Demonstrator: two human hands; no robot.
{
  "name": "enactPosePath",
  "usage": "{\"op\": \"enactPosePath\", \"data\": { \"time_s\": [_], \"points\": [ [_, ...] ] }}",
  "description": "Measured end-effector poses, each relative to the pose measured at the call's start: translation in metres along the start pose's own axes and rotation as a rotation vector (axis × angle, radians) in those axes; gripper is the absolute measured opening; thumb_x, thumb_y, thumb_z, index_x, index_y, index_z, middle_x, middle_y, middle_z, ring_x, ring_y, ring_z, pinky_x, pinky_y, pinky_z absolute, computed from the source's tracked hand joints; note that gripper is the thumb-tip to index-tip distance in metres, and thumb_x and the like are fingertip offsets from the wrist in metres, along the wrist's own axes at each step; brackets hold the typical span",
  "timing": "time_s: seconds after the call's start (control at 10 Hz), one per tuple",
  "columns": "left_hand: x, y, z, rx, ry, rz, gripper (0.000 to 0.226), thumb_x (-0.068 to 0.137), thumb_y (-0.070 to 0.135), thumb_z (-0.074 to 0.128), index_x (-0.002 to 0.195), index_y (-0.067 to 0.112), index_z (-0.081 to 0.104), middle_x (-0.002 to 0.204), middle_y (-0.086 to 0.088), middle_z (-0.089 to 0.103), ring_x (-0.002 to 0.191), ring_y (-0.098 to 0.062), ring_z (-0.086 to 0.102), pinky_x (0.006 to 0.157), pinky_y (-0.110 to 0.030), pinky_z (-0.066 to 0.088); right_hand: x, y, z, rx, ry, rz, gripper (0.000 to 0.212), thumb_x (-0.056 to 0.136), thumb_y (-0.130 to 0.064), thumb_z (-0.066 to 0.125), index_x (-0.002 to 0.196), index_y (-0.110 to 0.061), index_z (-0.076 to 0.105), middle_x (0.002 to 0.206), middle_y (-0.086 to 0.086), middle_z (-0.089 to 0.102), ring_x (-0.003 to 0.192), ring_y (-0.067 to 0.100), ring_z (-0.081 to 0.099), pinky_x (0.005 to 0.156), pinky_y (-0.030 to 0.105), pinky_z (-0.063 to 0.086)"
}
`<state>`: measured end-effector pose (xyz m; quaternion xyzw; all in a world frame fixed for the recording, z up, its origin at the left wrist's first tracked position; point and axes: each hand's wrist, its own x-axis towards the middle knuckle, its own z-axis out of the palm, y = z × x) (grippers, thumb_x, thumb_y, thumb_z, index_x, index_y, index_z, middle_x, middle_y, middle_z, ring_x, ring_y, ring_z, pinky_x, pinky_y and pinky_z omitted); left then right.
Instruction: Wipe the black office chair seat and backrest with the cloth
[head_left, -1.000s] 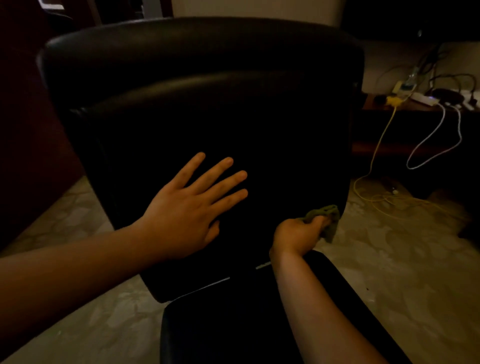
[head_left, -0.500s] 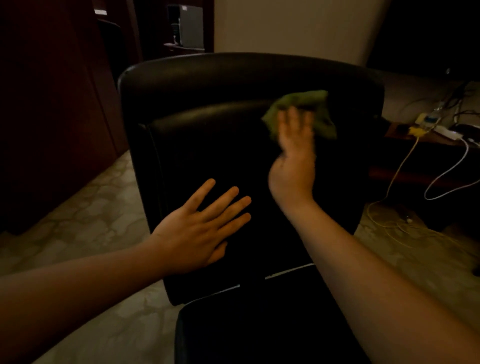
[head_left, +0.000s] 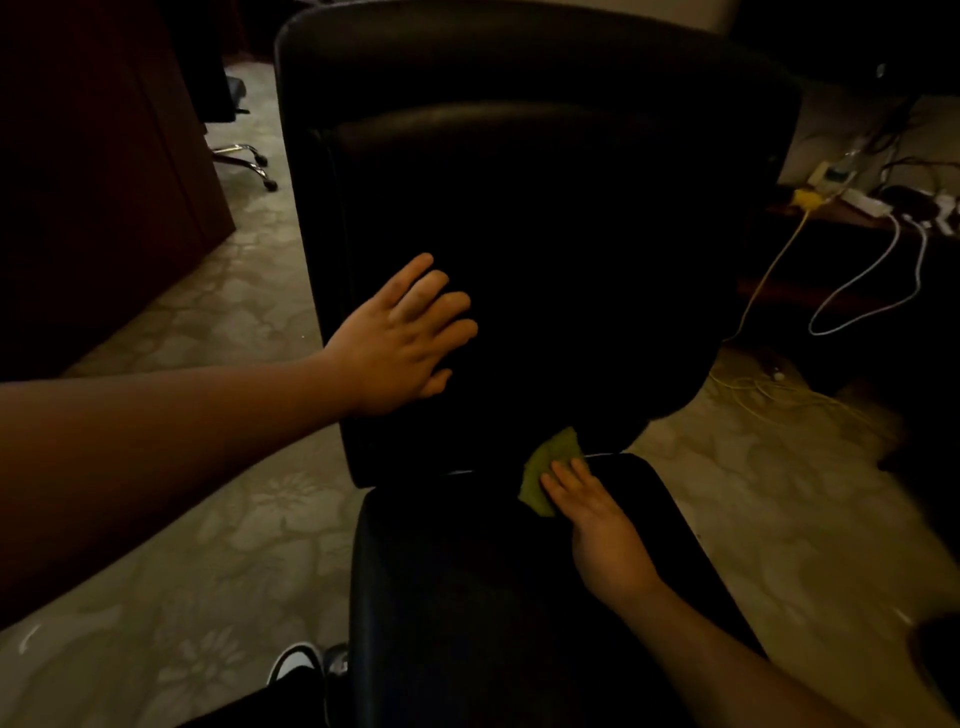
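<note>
The black office chair stands in front of me, its tall backrest (head_left: 545, 218) upright and its seat (head_left: 457, 597) below. My left hand (head_left: 402, 338) lies flat on the backrest's lower left, fingers spread, holding nothing. My right hand (head_left: 597, 525) presses the green cloth (head_left: 545, 467) onto the back edge of the seat, where seat meets backrest. The fingers lie flat over the cloth, which sticks out beyond the fingertips.
Patterned floor surrounds the chair. A low shelf at right carries a power strip (head_left: 867, 202) with white and yellow cables (head_left: 769, 270) trailing down to the floor. Dark wooden furniture (head_left: 104, 182) stands at left, another chair's wheeled base (head_left: 244, 161) behind it. My shoe (head_left: 296, 667) shows beside the seat.
My right hand has swept the cloth from the backrest's upper right down to the seat's back edge. My left hand stays flat on the backrest. My view has tilted down.
</note>
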<state>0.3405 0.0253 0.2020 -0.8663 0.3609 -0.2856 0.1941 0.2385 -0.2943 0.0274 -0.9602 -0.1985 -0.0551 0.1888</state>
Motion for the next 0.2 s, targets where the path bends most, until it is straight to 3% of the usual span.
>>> {"op": "enactPosePath", "data": {
  "time_s": [0.1,0.2],
  "points": [
    [-0.005,0.019,-0.001,-0.055,-0.095,-0.057,0.073,0.089,0.055,0.051,0.149,0.013,0.045,0.157,-0.020,0.037,0.152,-0.050,0.017,0.123,-0.065,0.010,-0.040,0.009,0.010,0.056,-0.103,0.150,0.080,0.084,0.018,0.048,0.151,-0.024,0.037,0.160,-0.007,0.024,0.153,0.022,0.015,0.122,0.029,0.000],
    [-0.019,0.042,-0.002,-0.078,-0.130,-0.127,0.079,0.087,0.060,0.038,0.152,0.015,0.043,0.165,-0.018,0.028,0.155,-0.047,0.006,0.124,-0.063,0.005,-0.061,0.015,0.012,0.012,-0.239,0.226,0.071,0.091,0.005,0.047,0.153,-0.026,0.037,0.163,-0.004,0.027,0.153,0.018,0.016,0.123,0.029,0.003]
  ]
}}
